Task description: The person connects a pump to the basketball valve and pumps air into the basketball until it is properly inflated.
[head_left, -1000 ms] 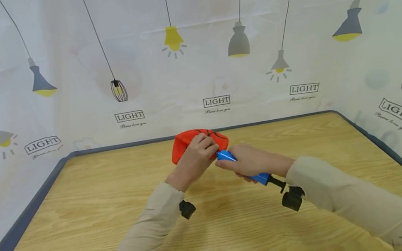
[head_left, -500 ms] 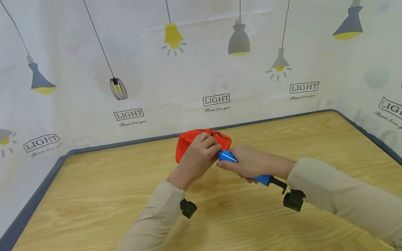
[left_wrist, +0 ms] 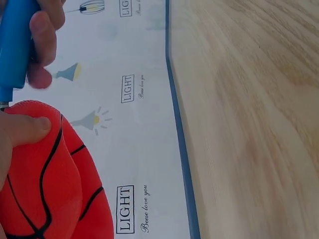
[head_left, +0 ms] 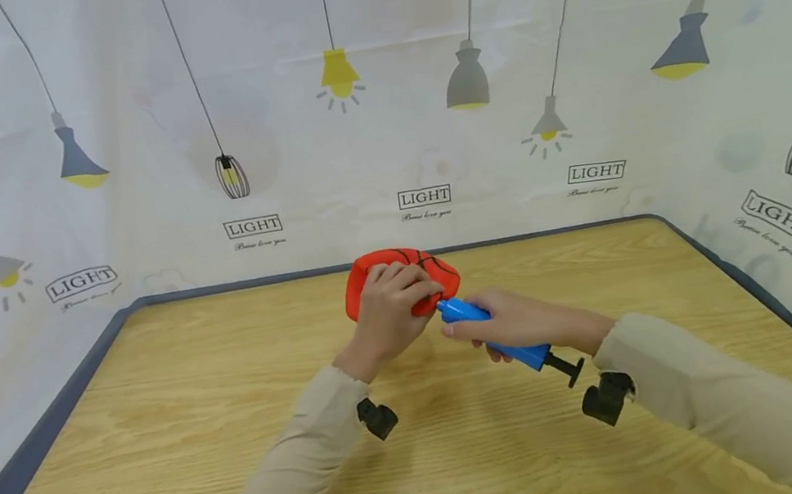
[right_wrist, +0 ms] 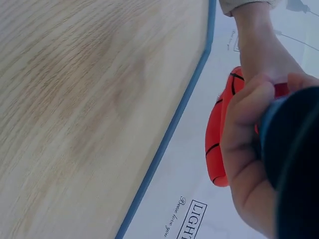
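Observation:
My left hand [head_left: 394, 305] grips a sagging, partly deflated red-orange toy basketball [head_left: 362, 272] with black lines, held above the table. In the left wrist view, the left thumb presses on the ball [left_wrist: 60, 164] close to where the pump's tip meets it. My right hand [head_left: 516, 319] wraps round the barrel of a blue hand pump [head_left: 467, 312]. Its narrow end points at the ball, and a short metal needle piece [left_wrist: 4, 105] shows between the two. Out past the right hand sticks the pump's black T-shaped handle [head_left: 566, 366]. In the right wrist view, the pump's dark end blocks much of the right side.
Beneath the hands lies a wood-grain table [head_left: 204, 435] with a dark blue border [head_left: 259, 281] along its back and sides. Pale sheets printed with hanging lamps [head_left: 464, 78] stand round three sides. A black camera mount sits under each wrist [head_left: 380, 419].
My right hand has shifted right and slightly down with the pump, so more of the barrel and handle shows. My left hand and the ball have moved slightly right.

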{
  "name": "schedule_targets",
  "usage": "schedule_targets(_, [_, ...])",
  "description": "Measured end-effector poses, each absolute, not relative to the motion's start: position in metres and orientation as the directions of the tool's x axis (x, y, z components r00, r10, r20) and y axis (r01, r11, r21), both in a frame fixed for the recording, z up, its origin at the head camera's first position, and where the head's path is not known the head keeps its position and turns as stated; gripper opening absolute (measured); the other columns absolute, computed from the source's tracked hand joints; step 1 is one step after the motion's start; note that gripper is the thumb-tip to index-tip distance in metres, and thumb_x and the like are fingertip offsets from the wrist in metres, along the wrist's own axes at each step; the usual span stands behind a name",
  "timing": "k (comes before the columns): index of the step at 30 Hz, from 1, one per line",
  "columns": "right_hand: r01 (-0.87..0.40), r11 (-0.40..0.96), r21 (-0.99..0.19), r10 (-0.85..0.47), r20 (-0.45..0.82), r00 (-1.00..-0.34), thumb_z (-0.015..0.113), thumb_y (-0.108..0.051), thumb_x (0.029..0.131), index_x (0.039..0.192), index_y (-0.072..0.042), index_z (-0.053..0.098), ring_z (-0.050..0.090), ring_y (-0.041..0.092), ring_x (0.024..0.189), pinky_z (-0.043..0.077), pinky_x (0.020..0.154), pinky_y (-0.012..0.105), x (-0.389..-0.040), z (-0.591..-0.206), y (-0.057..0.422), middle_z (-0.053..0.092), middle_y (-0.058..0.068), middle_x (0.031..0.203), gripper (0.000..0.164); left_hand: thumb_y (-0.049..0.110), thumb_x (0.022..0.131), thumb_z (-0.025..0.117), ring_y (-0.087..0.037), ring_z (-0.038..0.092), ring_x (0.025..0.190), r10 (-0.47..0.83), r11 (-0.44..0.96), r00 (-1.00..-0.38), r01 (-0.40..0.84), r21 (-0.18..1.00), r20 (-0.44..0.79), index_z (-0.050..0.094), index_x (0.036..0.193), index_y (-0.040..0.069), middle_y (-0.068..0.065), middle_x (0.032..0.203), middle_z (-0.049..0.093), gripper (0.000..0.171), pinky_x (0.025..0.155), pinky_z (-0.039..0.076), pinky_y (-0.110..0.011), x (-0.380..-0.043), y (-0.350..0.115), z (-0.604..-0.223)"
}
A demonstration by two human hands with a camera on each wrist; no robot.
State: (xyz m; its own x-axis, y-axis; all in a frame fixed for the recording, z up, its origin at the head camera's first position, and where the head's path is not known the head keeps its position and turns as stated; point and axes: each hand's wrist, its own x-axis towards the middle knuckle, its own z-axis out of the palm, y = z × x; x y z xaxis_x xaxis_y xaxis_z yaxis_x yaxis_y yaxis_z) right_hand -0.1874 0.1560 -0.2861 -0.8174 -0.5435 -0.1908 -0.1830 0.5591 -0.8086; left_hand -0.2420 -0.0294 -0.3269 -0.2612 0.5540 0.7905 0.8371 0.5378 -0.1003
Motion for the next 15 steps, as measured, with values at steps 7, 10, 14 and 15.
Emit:
schedule_targets(7, [-0.146, 0.493, -0.857, -0.57, -0.192, -0.799, 0.054, -0.033, 0.086, 0.127, -0.001, 0.039, 0.057, 0.025, 0.076, 0.049, 0.064, 0.037, -0.179, -0.275, 0.179, 0.051, 0.015, 0.098, 0.054, 0.008, 0.068, 0.073, -0.015, 0.051, 0.073, 0.514, 0.578, -0.327, 0.815, -0.038, 0.793, 0.07, 0.079, 0.01, 0.0, 0.077, 0.06, 0.012, 0.069, 0.037, -0.031, -0.244, -0.036, -0.329])
schedule_targets(10, [-0.164, 0.466, -0.869, -0.597, -0.172, -0.783, 0.055, -0.027, 0.087, 0.128, 0.003, 0.036, 0.057, 0.024, 0.076, 0.05, 0.063, 0.037, -0.171, -0.274, 0.191, 0.051, 0.015, 0.098, 0.055, 0.007, 0.068, 0.073, -0.016, 0.051, 0.074, 0.501, 0.59, -0.344, 0.807, -0.022, 0.794, 0.07, 0.08, 0.009, -0.001, 0.078, 0.06, 0.013, 0.069, 0.037, -0.031, -0.246, -0.041, -0.328])
schedule_targets(14, [-0.203, 0.44, -0.875, -0.612, -0.127, -0.781, 0.055, -0.022, 0.087, 0.119, 0.006, 0.041, 0.056, 0.022, 0.069, 0.05, 0.057, 0.033, -0.161, -0.278, 0.2, 0.052, 0.013, 0.086, 0.044, 0.007, 0.067, 0.073, -0.018, 0.051, 0.075, 0.486, 0.601, -0.357, 0.8, -0.008, 0.798, 0.07, 0.08, 0.009, -0.002, 0.079, 0.061, 0.014, 0.069, 0.037, -0.032, -0.249, -0.046, -0.327])
schedule_targets(15, [-0.213, 0.425, -0.88, -0.617, -0.109, -0.779, 0.054, -0.021, 0.087, 0.116, 0.006, 0.042, 0.055, 0.021, 0.066, 0.05, 0.056, 0.032, -0.159, -0.279, 0.201, 0.052, 0.012, 0.083, 0.041, 0.007, 0.067, 0.073, -0.018, 0.051, 0.075, 0.485, 0.602, -0.358, 0.798, -0.008, 0.798, 0.07, 0.08, 0.009, -0.002, 0.079, 0.061, 0.014, 0.068, 0.037, -0.032, -0.249, -0.047, -0.327])
